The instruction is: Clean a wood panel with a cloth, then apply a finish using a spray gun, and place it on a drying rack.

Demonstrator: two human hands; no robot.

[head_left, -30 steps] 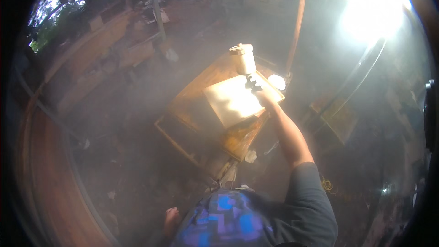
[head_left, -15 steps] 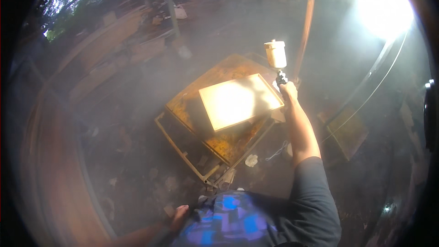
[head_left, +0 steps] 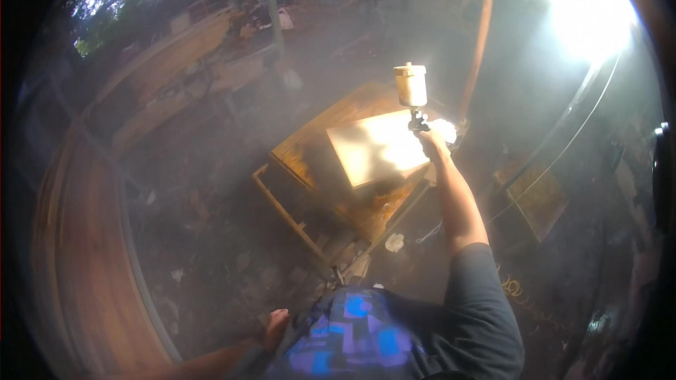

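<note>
My right hand [head_left: 434, 142] is wrapped round the grip of a spray gun [head_left: 410, 91] with a pale cup standing upright on top. The gun is over the right part of a pale rectangular panel [head_left: 355, 151], which is brightly lit and partly shaded. That panel lies on a stained, yellow-brown work table [head_left: 301, 151]. The gun hides part of the panel's right side. My left hand [head_left: 277, 326] hangs low beside my body, fingers curled in, with nothing visible in them.
A glaring lamp [head_left: 590, 10] stands at the upper right, with a cable [head_left: 563, 151] trailing down. A wooden post [head_left: 480, 35] rises behind the table. Long boards [head_left: 95, 260] lie on the left. A yellow coiled hose [head_left: 512, 286] is at the lower right. Haze hangs in the air.
My right hand has moved the spray gun leftward, from beyond the panel's right edge to over its right part. The view has shifted a little, and the left hand stays low.
</note>
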